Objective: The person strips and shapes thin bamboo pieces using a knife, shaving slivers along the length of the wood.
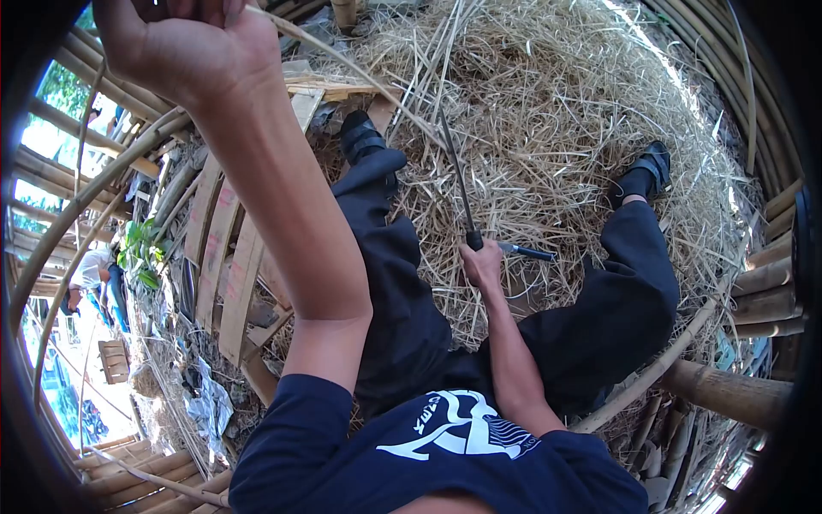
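Closest, at 11 o'clock, the left hand (195,44) is raised on a bent arm, fingers partly cut off by the edge but seemingly closed round a pale strip (342,62), perhaps to hold it taut. Near the centre, toward 3 o'clock, the right hand (485,263) grips a knife (459,182), forearm low, blade pointing toward 12, apparently braced to meet the strip, which slants across near the tip; contact cannot be told. Beyond, straw (565,94) spreads at 1 o'clock
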`<state>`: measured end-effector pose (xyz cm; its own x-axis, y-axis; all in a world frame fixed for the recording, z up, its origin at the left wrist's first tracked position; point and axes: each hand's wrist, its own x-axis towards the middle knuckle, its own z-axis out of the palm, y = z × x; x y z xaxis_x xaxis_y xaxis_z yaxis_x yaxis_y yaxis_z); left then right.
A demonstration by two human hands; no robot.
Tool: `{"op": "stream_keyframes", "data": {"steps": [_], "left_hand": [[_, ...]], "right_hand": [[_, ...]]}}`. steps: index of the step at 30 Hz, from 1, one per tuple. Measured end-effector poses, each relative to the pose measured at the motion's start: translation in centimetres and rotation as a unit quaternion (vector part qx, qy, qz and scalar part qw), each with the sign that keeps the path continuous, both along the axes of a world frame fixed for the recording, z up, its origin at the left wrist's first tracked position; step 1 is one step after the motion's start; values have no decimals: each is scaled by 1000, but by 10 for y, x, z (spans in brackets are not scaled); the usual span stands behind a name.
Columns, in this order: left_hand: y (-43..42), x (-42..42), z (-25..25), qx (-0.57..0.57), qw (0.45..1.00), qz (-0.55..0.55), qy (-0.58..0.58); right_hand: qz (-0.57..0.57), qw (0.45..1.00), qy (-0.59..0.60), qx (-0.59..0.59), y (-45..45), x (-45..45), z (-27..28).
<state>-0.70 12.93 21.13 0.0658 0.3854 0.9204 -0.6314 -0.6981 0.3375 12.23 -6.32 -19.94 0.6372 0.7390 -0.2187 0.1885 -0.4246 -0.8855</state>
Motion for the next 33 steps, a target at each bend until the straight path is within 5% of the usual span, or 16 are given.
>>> {"op": "stream_keyframes", "data": {"steps": [1,11,14,15,19,24,25,26,28,33], "left_hand": [[0,1,3,-108,994,-8,-32],[-2,2,2,-105,993,-21,-39],[-6,4,-1,-78,995,30,-48],[-8,5,-1,-55,994,72,-58],[-28,6,7,-159,972,137,-108],[-57,-98,27,-30,990,121,-68],[-76,-92,28,-62,936,280,-204],[-78,-142,26,-28,980,119,-154],[-111,-154,26,33,991,48,-119],[-134,-161,19,80,960,159,-215]], "right_hand": [[-9,1000,-12,-14,-2,0,-4],[23,998,1,50,4,-4,16],[-3,987,-26,-160,-4,4,-20],[-37,980,46,-191,-8,8,-31],[-36,974,14,-222,-5,7,-12],[-41,977,-25,-210,-6,1,-12],[-41,976,-26,-211,-6,0,-11],[-42,975,-34,-215,-6,-1,-8],[-43,974,-43,-220,-4,-3,5],[-17,979,-38,-201,-3,-7,25]]}}
